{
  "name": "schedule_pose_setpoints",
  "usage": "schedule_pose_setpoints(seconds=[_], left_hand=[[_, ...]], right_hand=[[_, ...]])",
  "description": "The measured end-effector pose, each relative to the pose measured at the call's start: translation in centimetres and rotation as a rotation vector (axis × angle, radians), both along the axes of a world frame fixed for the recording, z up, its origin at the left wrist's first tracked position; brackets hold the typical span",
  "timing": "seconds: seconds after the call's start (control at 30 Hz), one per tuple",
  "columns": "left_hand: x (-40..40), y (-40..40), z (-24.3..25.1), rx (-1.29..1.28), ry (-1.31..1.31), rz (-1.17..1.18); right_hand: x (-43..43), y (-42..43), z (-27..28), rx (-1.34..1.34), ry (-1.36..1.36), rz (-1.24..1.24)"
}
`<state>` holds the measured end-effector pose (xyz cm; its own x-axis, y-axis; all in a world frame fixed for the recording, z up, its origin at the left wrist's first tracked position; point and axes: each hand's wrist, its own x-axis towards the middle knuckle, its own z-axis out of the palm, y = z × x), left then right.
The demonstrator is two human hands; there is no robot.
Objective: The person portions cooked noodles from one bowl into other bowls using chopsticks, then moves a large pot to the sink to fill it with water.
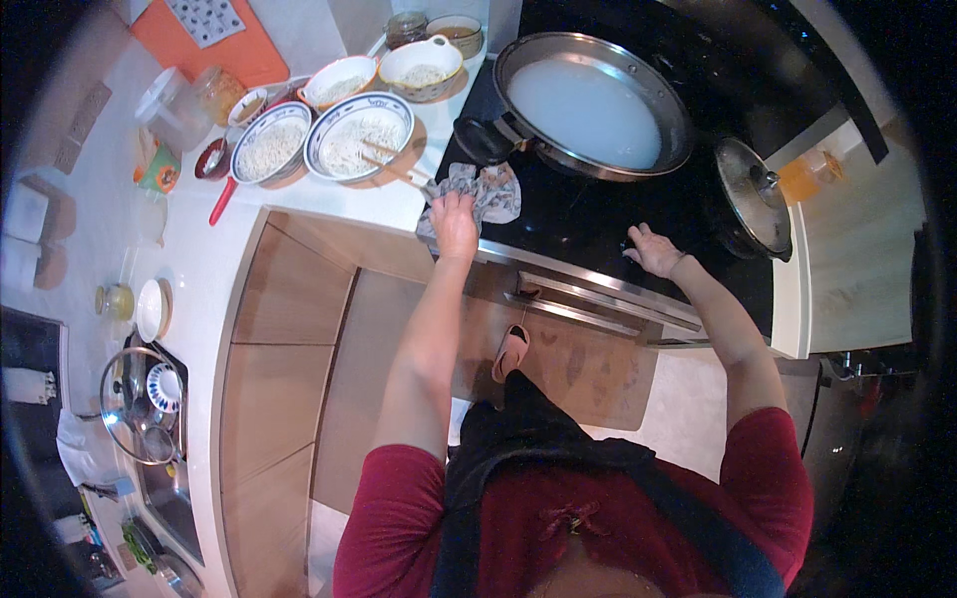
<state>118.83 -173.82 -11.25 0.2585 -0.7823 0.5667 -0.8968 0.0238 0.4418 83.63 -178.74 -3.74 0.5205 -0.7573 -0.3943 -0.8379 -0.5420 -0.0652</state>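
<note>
My left hand (454, 221) grips a crumpled grey patterned cloth (499, 193) at the left front corner of the black glass cooktop (557, 217). Over the front right part of the cooktop is my right hand (655, 251), its fingers apart and nothing held; whether the fingertips touch the glass I cannot tell. A wide steel pan (583, 112) of cloudy whitish liquid sits at the back, its black handle (482, 140) pointing left towards the cloth. Wooden chopsticks (396, 166) lean out of a blue-rimmed bowl (359, 138) holding white noodles.
Right of my right hand stands a dark pot with a glass lid (755, 190). More noodle bowls (271, 142) crowd the left counter, with a red-handled utensil (223, 200) near its edge. A loose glass lid (123, 404) lies by the sink (176, 501). An oven handle (576, 314) juts out below.
</note>
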Motion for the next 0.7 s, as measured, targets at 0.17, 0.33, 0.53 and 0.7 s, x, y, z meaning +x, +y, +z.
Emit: schedule_pose_setpoints(seconds=[0.17,0.33,0.53,0.7], left_hand=[[0.3,-0.3,-0.2,0.0,-0.051,0.014],[0.1,-0.1,0.8,0.098,-0.061,0.015],[-0.1,-0.5,1.2,0.203,-0.135,0.006],[1.6,-2.0,-0.7,0.181,-0.099,0.004]], right_hand=[[0.0,0.3,-0.1,-0.039,-0.024,-0.026],[2.0,3.4,1.9,-0.283,-0.074,-0.259],[1.1,2.7,-0.4,-0.292,-0.055,-0.388],[0.8,2.2,-0.4,-0.313,-0.1,-0.187]])
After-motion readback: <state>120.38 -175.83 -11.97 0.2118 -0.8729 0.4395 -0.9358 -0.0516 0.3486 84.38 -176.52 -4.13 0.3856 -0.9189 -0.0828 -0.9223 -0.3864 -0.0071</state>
